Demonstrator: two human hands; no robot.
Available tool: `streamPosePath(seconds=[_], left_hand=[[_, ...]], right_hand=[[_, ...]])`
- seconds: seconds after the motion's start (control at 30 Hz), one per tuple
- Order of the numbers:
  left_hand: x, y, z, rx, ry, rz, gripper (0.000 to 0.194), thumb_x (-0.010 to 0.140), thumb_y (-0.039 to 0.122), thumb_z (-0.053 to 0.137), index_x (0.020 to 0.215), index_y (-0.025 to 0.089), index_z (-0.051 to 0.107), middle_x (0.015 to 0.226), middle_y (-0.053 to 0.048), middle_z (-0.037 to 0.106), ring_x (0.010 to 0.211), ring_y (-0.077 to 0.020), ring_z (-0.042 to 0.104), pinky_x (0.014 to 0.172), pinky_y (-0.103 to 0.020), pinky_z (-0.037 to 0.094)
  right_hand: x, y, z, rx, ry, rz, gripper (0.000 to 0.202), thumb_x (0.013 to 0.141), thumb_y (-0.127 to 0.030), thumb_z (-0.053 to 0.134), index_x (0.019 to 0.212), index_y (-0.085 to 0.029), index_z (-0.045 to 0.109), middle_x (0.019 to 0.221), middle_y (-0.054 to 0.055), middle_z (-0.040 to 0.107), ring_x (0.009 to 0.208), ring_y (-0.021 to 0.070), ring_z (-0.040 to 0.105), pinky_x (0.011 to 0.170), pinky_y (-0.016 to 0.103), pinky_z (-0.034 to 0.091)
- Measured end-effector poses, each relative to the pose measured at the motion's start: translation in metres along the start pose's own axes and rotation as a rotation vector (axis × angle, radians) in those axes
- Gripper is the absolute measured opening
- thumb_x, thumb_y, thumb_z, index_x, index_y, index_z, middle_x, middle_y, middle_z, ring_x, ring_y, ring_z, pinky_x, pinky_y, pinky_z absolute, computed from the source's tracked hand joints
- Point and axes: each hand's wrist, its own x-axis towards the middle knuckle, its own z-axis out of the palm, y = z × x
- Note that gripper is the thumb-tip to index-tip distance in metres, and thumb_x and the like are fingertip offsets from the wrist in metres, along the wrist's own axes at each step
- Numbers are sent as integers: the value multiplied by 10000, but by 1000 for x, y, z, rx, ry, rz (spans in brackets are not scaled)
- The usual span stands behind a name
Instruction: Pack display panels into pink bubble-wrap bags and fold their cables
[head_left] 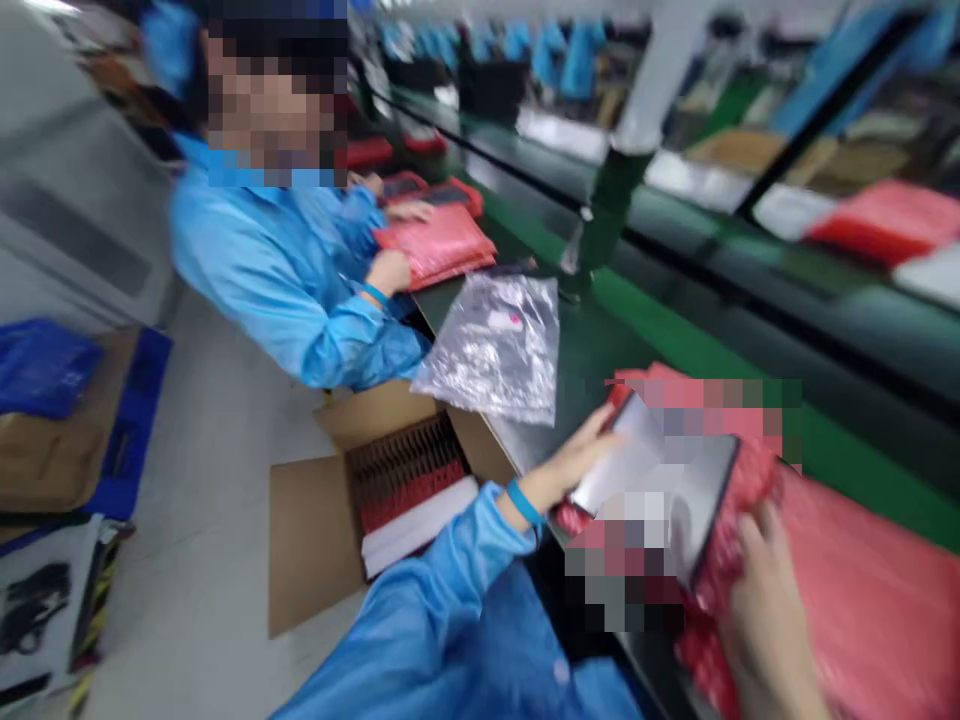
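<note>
The flat grey panel [675, 475] is in front of you, above the dark green bench [585, 350], with red bubble wrap [739, 500] around its edges. Your left hand [581, 458] touches the panel's left side, fingers a little apart; I cannot tell if they clamp it. Your right hand [765, 580] is at the wrap on the right, fingers bent, but blur hides whether they are closed. Beside it lies a pink-red sheet [874, 590]. Farther left are a clear plastic bag [499, 345] and an open carton [311, 540].
</note>
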Motion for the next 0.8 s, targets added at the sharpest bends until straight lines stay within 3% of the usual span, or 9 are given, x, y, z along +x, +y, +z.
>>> streamPosePath(seconds=[0.1,0.17,0.23,0.3,0.37,0.47,0.6,0.7,0.8], left_hand=[[-27,8,-5,97,97,24,520,1061,251,639,1571,187,559,1675,-79,592,1573,-302,531,1358,-513,383],[-38,8,-16,153,95,19,406,1115,214,568,1516,151,568,1649,-67,612,1566,-267,531,1366,-544,368],[-43,5,-30,133,132,6,334,1187,254,457,1485,139,556,1577,-42,666,1499,-211,575,1369,-571,366],[-45,1,-42,130,130,32,340,1219,276,386,1508,150,512,1536,0,693,1462,-146,576,1391,-541,339],[-48,-1,-48,201,149,70,336,1225,278,390,1514,160,515,1505,60,712,1471,-117,560,1403,-507,330],[-55,0,-47,308,154,128,350,1221,270,429,1531,139,528,1477,102,727,1493,-127,564,1388,-479,368],[-62,-3,-41,314,164,210,373,1212,252,430,1514,80,565,1456,64,753,1483,-183,609,1351,-478,412],[-65,-8,-38,313,219,239,421,1179,338,499,1506,101,618,1476,30,755,1477,-207,615,1352,-472,413],[-68,-13,-31,357,297,260,485,1086,444,641,1473,156,686,1531,-29,724,1505,-258,595,1335,-440,428]], right_hand=[[-8,4,12,251,101,142,605,1139,-548,562,1597,-154,591,1614,171,528,1480,294,532,1189,412,509],[-17,15,16,217,87,118,700,1164,-569,579,1659,-83,491,1695,203,418,1588,286,387,1331,461,333],[-30,19,18,119,29,159,738,1228,-575,516,1720,-50,350,1751,200,311,1630,279,313,1357,495,295],[-43,7,19,19,7,150,704,1277,-541,406,1741,-31,262,1774,177,256,1648,244,261,1361,412,290],[-56,-18,19,-11,42,59,669,1296,-447,251,1677,101,193,1765,234,240,1655,216,225,1362,342,228],[-81,-53,8,-84,13,-17,568,1286,-384,299,1715,-15,258,1770,186,271,1672,249,194,1389,462,232],[-126,-49,-9,-100,110,-154,489,1205,-297,466,1666,-135,447,1671,154,466,1621,330,337,1353,644,298],[-157,-29,-15,-84,154,-340,419,1116,-165,603,1534,-136,606,1504,124,641,1491,309,524,1320,556,400],[-182,-18,-14,13,82,-410,348,1095,-104,566,1430,-100,660,1287,130,740,1215,278,696,1016,436,628]])
